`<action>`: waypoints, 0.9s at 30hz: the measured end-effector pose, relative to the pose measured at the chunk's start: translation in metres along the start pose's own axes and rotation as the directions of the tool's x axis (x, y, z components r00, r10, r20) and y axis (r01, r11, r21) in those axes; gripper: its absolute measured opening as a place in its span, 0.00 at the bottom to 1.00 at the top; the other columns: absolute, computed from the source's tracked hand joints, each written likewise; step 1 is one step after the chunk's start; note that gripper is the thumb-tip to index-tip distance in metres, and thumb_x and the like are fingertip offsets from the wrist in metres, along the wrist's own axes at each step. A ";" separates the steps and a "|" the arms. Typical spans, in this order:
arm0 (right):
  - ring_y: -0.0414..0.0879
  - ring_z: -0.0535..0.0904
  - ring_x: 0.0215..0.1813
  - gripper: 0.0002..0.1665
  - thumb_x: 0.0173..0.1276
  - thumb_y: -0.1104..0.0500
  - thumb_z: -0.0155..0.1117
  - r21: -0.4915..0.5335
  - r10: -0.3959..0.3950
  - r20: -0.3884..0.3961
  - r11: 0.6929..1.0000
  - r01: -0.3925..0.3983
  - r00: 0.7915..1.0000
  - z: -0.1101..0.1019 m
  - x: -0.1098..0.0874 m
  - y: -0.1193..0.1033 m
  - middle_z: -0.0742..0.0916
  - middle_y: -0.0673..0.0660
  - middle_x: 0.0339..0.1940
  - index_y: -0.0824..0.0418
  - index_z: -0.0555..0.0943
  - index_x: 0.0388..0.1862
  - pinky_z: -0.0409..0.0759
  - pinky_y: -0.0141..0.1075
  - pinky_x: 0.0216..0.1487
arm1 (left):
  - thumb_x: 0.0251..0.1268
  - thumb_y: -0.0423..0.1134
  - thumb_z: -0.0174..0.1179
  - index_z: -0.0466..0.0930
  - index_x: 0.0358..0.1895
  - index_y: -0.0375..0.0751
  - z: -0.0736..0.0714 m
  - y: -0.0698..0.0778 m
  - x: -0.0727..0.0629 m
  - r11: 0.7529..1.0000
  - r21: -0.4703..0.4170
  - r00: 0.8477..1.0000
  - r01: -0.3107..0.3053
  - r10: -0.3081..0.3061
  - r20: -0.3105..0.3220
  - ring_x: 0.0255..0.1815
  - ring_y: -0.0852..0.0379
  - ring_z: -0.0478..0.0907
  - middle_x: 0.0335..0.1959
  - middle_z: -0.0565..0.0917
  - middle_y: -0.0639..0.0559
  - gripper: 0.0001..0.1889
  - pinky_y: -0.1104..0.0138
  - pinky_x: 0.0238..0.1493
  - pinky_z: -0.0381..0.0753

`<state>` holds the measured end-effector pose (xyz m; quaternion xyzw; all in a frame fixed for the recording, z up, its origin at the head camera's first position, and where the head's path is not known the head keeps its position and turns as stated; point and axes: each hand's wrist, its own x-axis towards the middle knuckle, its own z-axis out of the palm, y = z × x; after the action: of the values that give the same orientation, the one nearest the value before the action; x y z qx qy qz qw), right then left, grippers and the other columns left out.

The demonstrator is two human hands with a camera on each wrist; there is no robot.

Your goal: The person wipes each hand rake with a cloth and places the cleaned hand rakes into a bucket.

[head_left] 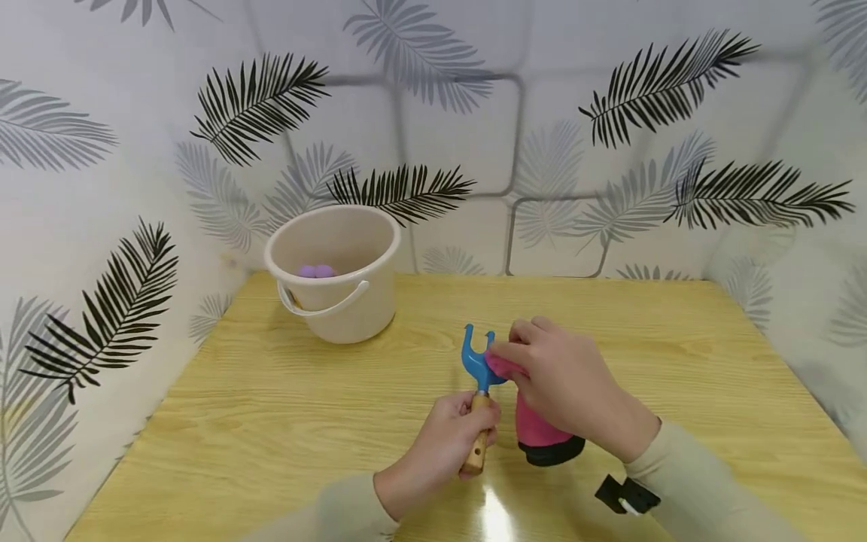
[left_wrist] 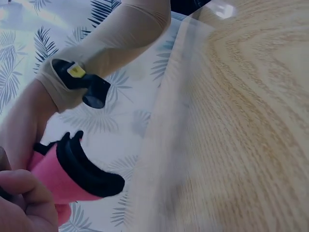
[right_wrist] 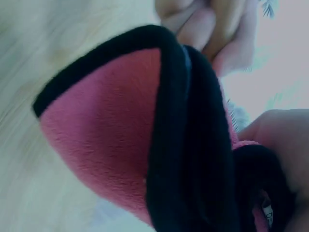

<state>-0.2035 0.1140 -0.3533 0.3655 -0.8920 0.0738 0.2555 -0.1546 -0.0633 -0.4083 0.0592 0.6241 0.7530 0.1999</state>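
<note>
My left hand (head_left: 452,433) grips the wooden handle of a small garden fork (head_left: 476,367), its blue prongs pointing away from me above the table. Beside it, my right hand (head_left: 565,376) pinches a pink cloth (head_left: 535,427) with black edging against the right side of the blue head, covering part of it. The cloth's folded lower end hangs down, black trim lowermost. In the right wrist view the draped cloth (right_wrist: 106,121) fills the middle, with the left hand's fingers (right_wrist: 198,29) round the handle behind it. The left wrist view catches the cloth (left_wrist: 63,179) beyond the left hand (left_wrist: 26,203).
A cream bucket (head_left: 355,309) with a white handle stands at the back left of the wooden table (head_left: 271,421). Purple round things (head_left: 316,271) lie inside it. A wall (head_left: 460,135) with a leaf pattern rises behind the table. A black wrist camera (head_left: 626,495) sits on the right sleeve.
</note>
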 end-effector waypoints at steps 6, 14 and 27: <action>0.41 0.67 0.29 0.14 0.56 0.64 0.72 -0.085 -0.168 0.126 0.980 0.180 0.978 -0.016 0.008 -0.022 0.77 0.46 0.27 0.43 0.83 0.28 0.62 0.28 0.15 | 0.67 0.34 0.53 0.71 0.33 0.39 0.005 -0.005 0.001 0.998 0.062 0.999 -0.001 -0.002 0.044 0.07 0.65 0.56 0.18 0.70 0.55 0.05 0.73 0.09 0.55; 0.44 0.72 0.29 0.12 0.54 0.62 0.71 -0.202 -0.157 0.294 0.954 0.222 0.943 -0.015 0.028 -0.035 0.75 0.47 0.24 0.42 0.84 0.23 0.69 0.36 0.13 | 0.63 0.30 0.51 0.67 0.26 0.41 0.005 -0.010 -0.003 0.990 0.138 0.999 -0.009 0.003 0.048 0.08 0.62 0.54 0.15 0.65 0.56 0.08 0.72 0.11 0.55; 0.44 0.69 0.26 0.11 0.60 0.60 0.70 -0.327 -0.170 0.254 0.911 0.250 0.952 -0.008 0.045 -0.034 0.75 0.48 0.23 0.45 0.82 0.21 0.66 0.34 0.13 | 0.59 0.31 0.53 0.69 0.27 0.42 0.011 -0.013 -0.002 0.985 0.175 1.000 0.000 -0.006 0.031 0.08 0.64 0.56 0.13 0.64 0.58 0.05 0.73 0.10 0.58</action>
<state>-0.2043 0.0644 -0.3255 0.4134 -0.8684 -0.1578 0.2236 -0.1458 -0.0524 -0.4180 0.0872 0.6846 0.6941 0.2048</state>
